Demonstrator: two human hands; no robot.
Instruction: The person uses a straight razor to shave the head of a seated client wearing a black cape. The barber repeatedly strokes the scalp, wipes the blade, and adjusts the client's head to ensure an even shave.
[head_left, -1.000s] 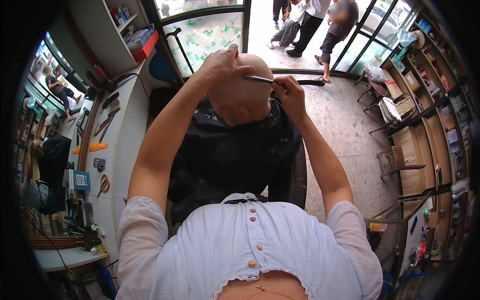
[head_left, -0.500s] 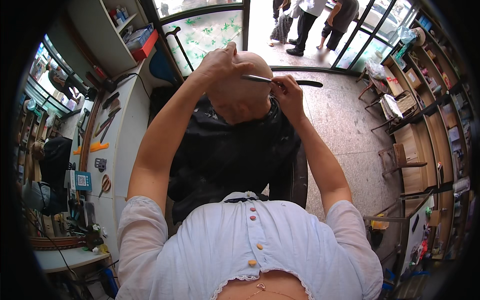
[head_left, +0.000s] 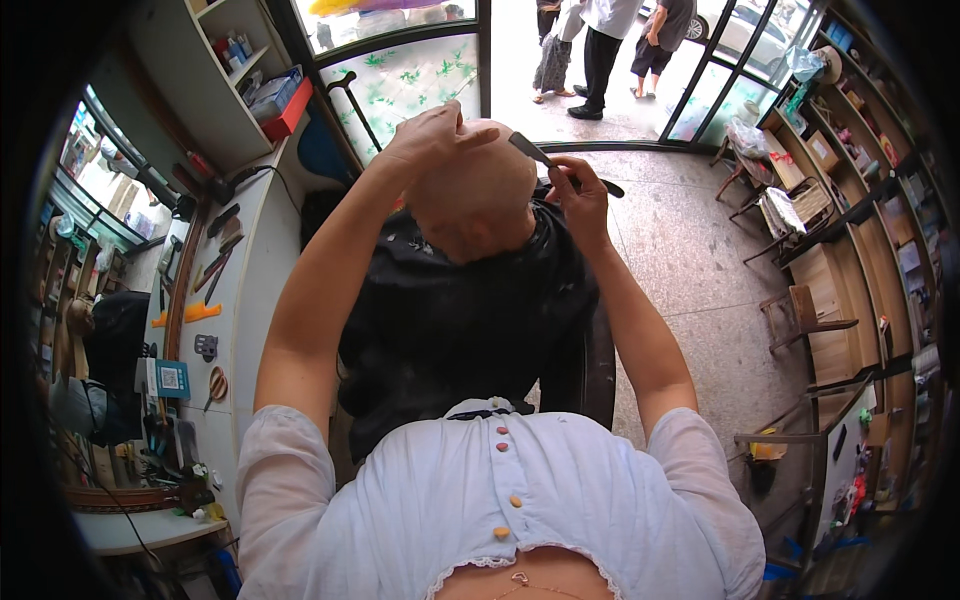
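Note:
A seated person's shaved head (head_left: 475,190) is in front of me, above a black barber cape (head_left: 460,330) with small pale bits on it. My left hand (head_left: 437,140) rests on the left and top of the scalp, its fingers stretched out and apart. On the head's right side, my right hand (head_left: 580,195) pinches a straight razor (head_left: 530,149). Its blade points up and left near the scalp; whether it touches, I cannot tell. The dark razor handle sticks out to the right past my fingers.
A white counter (head_left: 255,260) along the left carries combs, scissors (head_left: 216,387) and an orange tool (head_left: 202,314) below a mirror. A walking cane (head_left: 355,105) leans by the glass panel. Chairs (head_left: 808,320) and shelves line the right. Several people stand beyond the doorway.
The razor has turned from nearly level to a slant, blade end higher. My right hand has shifted slightly down and right. My left hand stays on the scalp, a little lower.

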